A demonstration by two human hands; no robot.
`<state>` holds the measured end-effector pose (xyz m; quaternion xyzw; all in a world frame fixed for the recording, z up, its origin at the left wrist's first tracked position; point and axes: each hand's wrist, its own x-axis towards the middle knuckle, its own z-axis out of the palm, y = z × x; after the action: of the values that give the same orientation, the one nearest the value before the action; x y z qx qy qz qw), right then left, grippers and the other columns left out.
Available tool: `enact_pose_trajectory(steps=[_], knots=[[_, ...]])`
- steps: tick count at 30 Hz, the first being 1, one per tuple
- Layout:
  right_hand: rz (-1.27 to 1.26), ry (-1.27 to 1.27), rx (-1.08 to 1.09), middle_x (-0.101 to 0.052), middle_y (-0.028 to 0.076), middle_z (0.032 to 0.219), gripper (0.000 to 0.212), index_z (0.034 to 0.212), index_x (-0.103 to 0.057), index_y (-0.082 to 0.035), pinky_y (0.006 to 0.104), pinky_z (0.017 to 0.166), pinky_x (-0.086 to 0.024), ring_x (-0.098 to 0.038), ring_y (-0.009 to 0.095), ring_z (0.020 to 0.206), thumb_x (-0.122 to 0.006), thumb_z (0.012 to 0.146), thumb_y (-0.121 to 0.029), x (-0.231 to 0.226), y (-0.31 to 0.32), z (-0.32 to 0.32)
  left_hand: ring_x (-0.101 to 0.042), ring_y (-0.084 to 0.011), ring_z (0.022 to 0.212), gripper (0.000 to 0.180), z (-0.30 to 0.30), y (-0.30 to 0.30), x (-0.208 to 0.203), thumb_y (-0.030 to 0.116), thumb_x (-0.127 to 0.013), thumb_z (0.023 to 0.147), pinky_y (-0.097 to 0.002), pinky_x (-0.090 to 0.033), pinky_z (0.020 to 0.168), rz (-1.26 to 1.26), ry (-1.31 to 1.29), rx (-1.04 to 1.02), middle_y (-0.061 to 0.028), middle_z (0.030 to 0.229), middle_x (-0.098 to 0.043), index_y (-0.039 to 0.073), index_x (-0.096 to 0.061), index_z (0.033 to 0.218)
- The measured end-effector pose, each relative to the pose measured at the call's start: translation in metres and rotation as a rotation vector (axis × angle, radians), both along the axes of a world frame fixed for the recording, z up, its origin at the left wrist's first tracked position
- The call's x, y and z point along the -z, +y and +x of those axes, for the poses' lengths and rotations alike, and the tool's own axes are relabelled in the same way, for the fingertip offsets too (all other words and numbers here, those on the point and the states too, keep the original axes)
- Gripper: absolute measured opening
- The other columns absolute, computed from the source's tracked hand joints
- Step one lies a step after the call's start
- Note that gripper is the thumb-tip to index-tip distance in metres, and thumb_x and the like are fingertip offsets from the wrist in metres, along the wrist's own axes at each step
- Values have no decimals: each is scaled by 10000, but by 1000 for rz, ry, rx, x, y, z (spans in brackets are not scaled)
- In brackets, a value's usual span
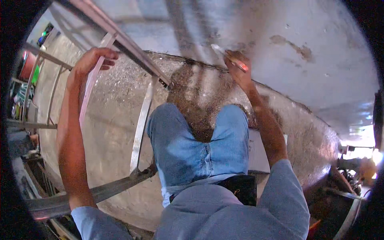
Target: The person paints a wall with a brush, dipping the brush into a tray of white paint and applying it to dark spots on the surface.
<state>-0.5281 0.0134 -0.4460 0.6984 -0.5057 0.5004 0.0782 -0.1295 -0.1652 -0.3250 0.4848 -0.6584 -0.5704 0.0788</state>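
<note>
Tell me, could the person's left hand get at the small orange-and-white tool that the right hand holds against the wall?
Probably yes: the left hand grips a grey metal frame bar, and nothing blocks the way across to the small orange-and-white tool once it lets go.

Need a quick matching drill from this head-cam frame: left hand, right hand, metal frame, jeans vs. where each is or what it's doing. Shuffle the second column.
Things:
1. left hand
2. right hand
3. metal frame
4. blue jeans

States or places:
A. leaning over the rough floor, left of the person's knees
B. holding a thin red-tipped tool against the wall's base
C. centre of the picture, knees pointing at the wall
D. gripping a pale upright bar of the frame

Pairs: 1-D, 2-B, 3-A, 4-C
</note>
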Motion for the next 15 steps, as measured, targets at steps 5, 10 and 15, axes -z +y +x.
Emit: enact_pose_trajectory(steps=[5,10,15], knots=[[103,339,171,-558,113,801,166,877,-551,-45,330,590,-450,-548,277,695,-523,735,-126,7,-64,-2,-537,-136,728,303,-6,3,5,276,-504,700,-252,-426,660,-87,9,28,-28,861,-565,56,-565,899],[81,524,271,-548,114,844,219,933,-541,-68,353,624,-440,-538,282,732,-488,744,-166,-44,-71,16,-552,-131,744,305,2,-3,9,304,-493,725,-251,-454,634,-141,-44,81,-26,873,-576,68,-585,896],[-128,761,399,-524,111,942,412,1063,-442,-28,368,660,-422,-518,262,837,-552,673,-103,2,-69,12,-554,-125,738,323,-3,-4,11,331,-490,720,-262,-453,639,-179,-92,101,-22,859,-579,72,-586,888]])
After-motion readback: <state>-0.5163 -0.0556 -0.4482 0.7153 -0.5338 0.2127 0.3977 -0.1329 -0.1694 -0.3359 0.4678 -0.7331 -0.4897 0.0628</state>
